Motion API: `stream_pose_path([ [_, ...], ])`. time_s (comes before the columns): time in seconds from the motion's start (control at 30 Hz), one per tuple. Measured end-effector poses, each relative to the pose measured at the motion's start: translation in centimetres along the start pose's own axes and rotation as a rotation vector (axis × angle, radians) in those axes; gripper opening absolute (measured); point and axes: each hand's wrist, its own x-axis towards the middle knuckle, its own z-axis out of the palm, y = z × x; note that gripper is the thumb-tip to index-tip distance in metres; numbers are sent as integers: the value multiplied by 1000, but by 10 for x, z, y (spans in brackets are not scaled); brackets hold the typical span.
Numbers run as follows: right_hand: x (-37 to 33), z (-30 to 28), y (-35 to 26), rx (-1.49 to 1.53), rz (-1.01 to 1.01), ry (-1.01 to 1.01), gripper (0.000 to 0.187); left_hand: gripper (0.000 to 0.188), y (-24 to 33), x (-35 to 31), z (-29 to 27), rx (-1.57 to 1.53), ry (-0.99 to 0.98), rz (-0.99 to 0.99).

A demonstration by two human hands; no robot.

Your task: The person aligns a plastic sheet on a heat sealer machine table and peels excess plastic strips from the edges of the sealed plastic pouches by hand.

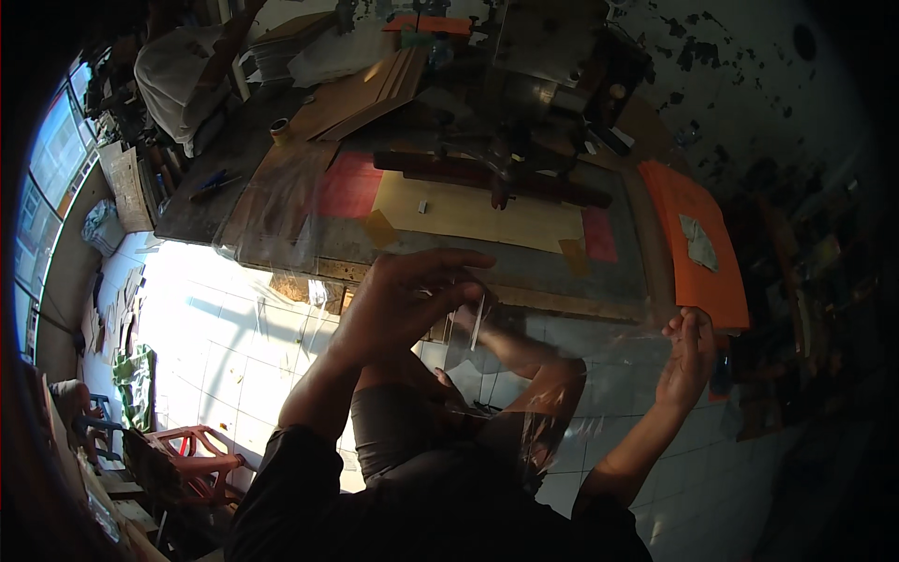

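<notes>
A thin sheet of clear plastic film (613, 331) is stretched between my hands over my lap, in front of the workbench. My left hand (405, 298) pinches it between thumb and fingers, where a pale narrow edge catches the light. My right hand (691, 348) is raised by the bench's right corner, with its fingertips closed on the film's other side. Beyond them, a yellow sheet (487, 217) lies over red sheets (352, 185) on the bench, with tape pieces (379, 228) at its front edge. A dark clamp bar (496, 178) crosses above the sheets.
Orange sheets (695, 281) with a crumpled pale cloth (698, 245) are stacked at the bench's right. More clear plastic (276, 211) drapes over the left front edge. A tape roll (280, 129) and boards (370, 98) lie farther back. A reddish plastic chair (201, 459) stands lower left.
</notes>
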Motion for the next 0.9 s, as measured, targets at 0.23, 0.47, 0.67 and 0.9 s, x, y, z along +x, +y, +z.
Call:
stream_pose_path([
  [0.23, 9, -3, -13, -74, -102, -91, 27, 30, -1, 3, -1, 33, 20, 23],
  [0.47, 6, -1, -16, -170, -153, -162, 28, 16, -12, 6, 7, -160, 150, 30],
  [0.67, -4, -7, -5, -318, -107, -263, 24, 25, -8, 14, 15, -100, 151, 215],
  [0.9, -5, 46, -44, -497, -503, -475, 44, 32, 30, 20, 37, 15, 89, 335],
])
